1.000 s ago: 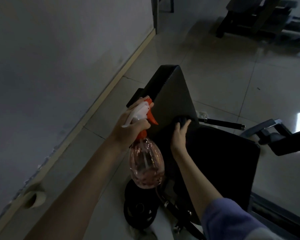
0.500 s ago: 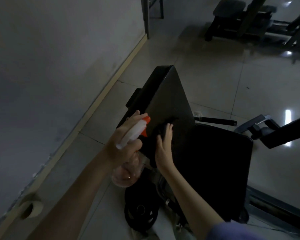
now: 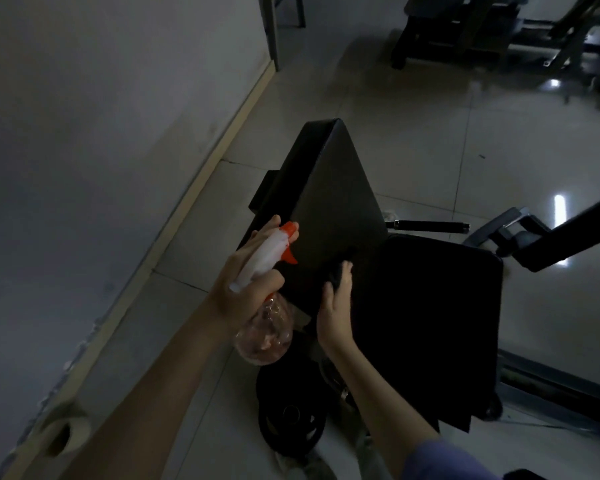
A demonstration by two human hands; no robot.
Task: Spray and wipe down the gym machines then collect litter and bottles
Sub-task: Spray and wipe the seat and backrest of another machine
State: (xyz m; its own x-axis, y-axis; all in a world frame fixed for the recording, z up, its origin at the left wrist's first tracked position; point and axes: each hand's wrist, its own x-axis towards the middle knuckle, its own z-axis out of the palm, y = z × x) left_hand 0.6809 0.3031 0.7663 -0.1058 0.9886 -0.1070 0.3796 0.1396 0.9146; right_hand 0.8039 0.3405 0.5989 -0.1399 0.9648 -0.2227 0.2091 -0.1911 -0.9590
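Observation:
My left hand (image 3: 245,282) grips a spray bottle (image 3: 265,323) with a white and orange trigger head and a clear pinkish body, its nozzle turned toward the black backrest pad (image 3: 333,202) of a gym bench. My right hand (image 3: 335,306) presses a dark cloth (image 3: 338,268) against the low end of that pad, where it meets the black seat pad (image 3: 440,317). In the dim light the cloth is hard to make out against the pads.
A black weight plate (image 3: 291,414) lies on the tiled floor below the bench. A roll of tape (image 3: 65,434) sits by the wall's skirting at lower left. A black bar (image 3: 426,225) and a machine arm (image 3: 568,233) stand right; another machine (image 3: 465,29) is far back.
My right hand with the cloth slid down the backrest pad from its right edge toward the seat joint. The spray bottle tilted, its nozzle swinging toward the pad.

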